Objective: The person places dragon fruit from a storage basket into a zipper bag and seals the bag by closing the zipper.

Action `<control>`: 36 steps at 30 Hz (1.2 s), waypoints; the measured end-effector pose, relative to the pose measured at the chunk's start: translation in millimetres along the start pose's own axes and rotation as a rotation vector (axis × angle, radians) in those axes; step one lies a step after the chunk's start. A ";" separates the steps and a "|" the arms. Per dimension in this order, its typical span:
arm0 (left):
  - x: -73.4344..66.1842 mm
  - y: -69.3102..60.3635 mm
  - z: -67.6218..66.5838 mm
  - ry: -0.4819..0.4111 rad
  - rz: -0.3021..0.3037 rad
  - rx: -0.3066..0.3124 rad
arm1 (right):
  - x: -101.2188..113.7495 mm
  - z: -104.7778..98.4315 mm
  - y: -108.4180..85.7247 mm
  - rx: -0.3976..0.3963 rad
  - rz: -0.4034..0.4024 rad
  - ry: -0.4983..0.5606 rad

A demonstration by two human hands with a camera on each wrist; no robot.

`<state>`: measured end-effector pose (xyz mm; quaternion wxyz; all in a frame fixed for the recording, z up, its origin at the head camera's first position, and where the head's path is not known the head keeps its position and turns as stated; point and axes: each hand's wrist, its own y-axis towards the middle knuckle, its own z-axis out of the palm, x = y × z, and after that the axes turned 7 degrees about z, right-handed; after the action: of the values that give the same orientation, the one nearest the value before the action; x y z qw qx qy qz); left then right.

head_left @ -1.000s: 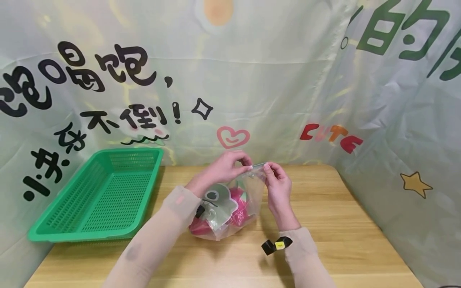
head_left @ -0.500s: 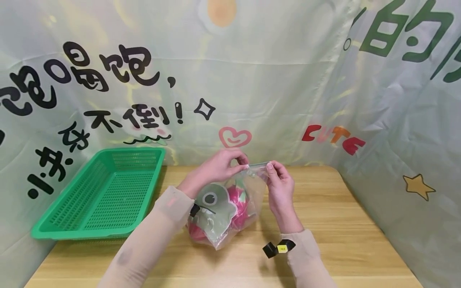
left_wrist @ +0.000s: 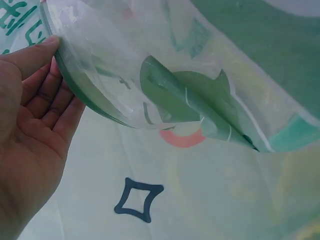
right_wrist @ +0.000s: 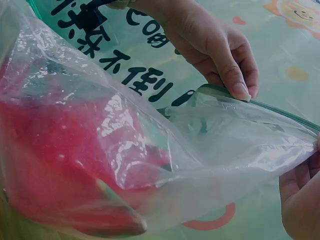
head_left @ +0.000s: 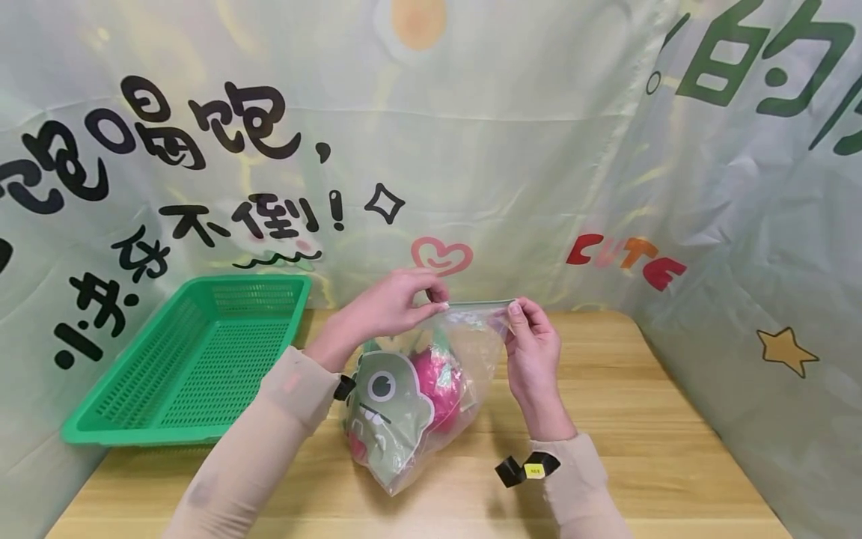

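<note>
A clear zip-lock bag with a green cartoon dinosaur print hangs between my hands, its lower part close to the table. Inside are pink-red things with green tips that look like dragon fruit, partly covered by the print. My left hand pinches the green zip strip between thumb and fingers near its left part. At the right end of that strip, my right hand pinches the bag's top corner. The left wrist view shows the left thumb on the strip. Whether the strip is sealed, I cannot tell.
A green perforated plastic basket stands at the left of the wooden table. A printed cloth backdrop rises behind the table and along its right side. Black cameras sit at both wrists.
My left hand has slid left along the zip strip, so the hands are farther apart. The right hand shifted slightly right. The bag has swung left and its dinosaur print shows more fully.
</note>
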<state>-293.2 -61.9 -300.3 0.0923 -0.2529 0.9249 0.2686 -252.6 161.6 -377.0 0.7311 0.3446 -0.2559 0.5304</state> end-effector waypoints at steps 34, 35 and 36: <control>5.7 -45.2 -51.4 0.028 0.013 -0.093 | 11.5 -1.0 1.9 -0.035 0.008 0.095; 5.1 -46.1 -53.1 0.032 0.011 -0.093 | 11.7 -0.9 1.9 -0.037 0.009 0.091; 4.7 -47.2 -54.8 0.038 0.008 -0.090 | 12.0 -0.8 1.9 -0.039 0.010 0.088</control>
<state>-274.7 -128.0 -277.0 0.0622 -0.2584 0.9144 0.3055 -250.7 169.8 -368.2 0.7456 0.3052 -0.2353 0.5437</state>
